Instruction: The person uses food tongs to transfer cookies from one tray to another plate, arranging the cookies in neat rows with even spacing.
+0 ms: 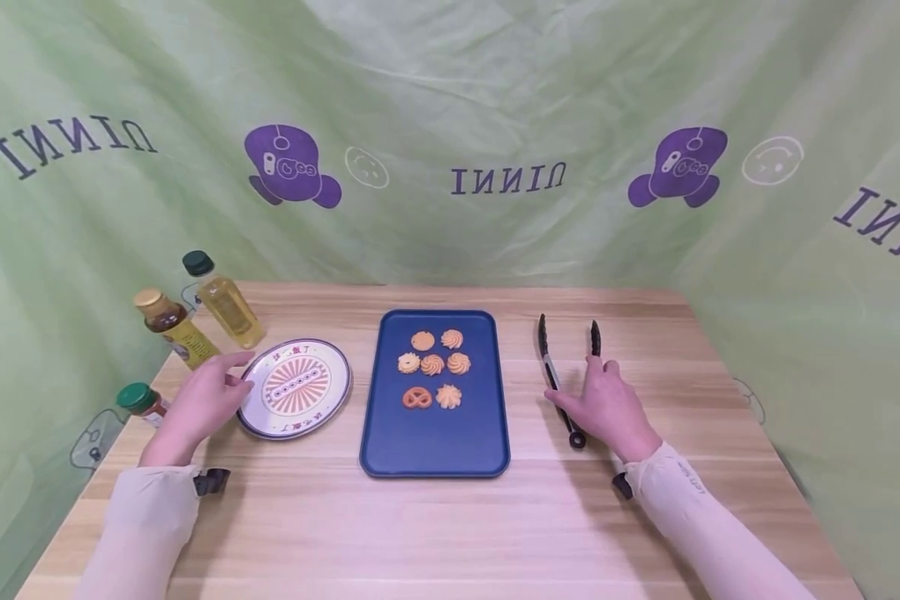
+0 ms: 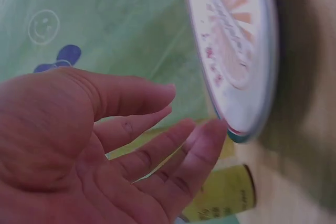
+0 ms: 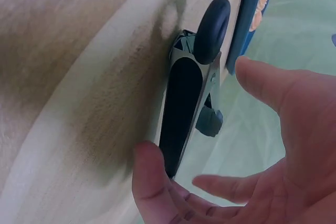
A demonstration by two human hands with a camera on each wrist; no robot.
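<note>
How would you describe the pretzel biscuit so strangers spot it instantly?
On the wooden table, find the blue tray. In the nearest row, the pretzel biscuit lies on the left, browner than its neighbours and the only looped one.

Right of the blue tray (image 1: 435,446), the right hand (image 1: 611,410) hides part of the tongs (image 1: 552,372) in the head view. Left of the tray, the left hand (image 1: 204,402) covers the lower end of the yellow-labelled bottle (image 1: 187,340), its print too small to read there. The left wrist view's top edge cuts off the plate (image 2: 252,93) left of the tray; the right wrist view's cuts off the tray itself.
</note>
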